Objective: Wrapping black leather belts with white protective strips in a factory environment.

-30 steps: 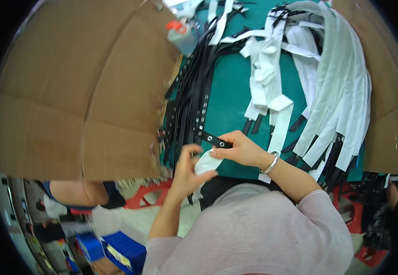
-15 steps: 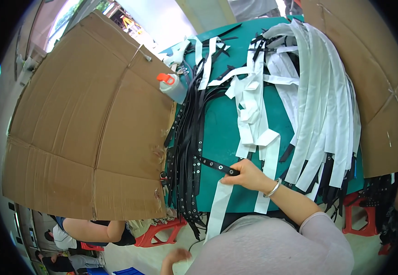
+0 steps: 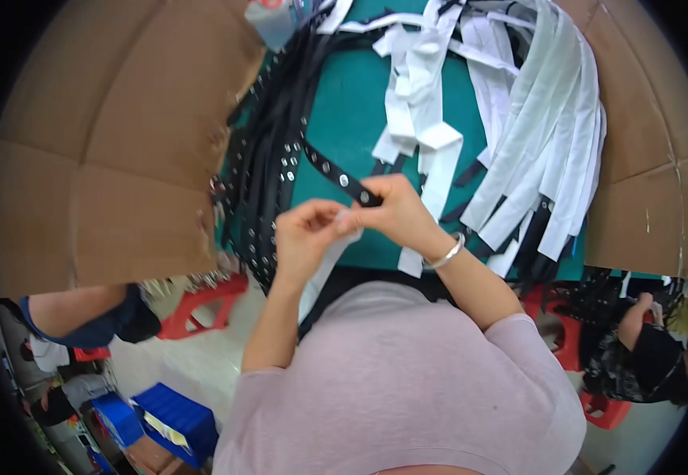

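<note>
My right hand (image 3: 401,209), with a silver bangle at its wrist, grips the end of a black strap (image 3: 329,168) set with metal eyelets. Close against it, my left hand (image 3: 306,236) pinches a white strip (image 3: 326,267) that hangs down over the table's front edge. The fingertips of both hands nearly meet at the strip's top end. Left of my hands lies a thick bundle of black eyelet straps (image 3: 269,174). Beyond them, folded white strips (image 3: 419,103) lie on the green table (image 3: 345,83). A large bundle of white-wrapped straps (image 3: 554,119) spreads over the right side.
Tall cardboard panels stand at the left (image 3: 106,158) and right (image 3: 645,158) of the table. A white bottle (image 3: 271,25) is at the far left corner. Red stools (image 3: 205,307), blue bins (image 3: 176,419) and other people's arms (image 3: 79,311) appear below and around.
My left hand has come up from below the table edge to meet my right hand and hold the white strip. The view has tilted downward.
</note>
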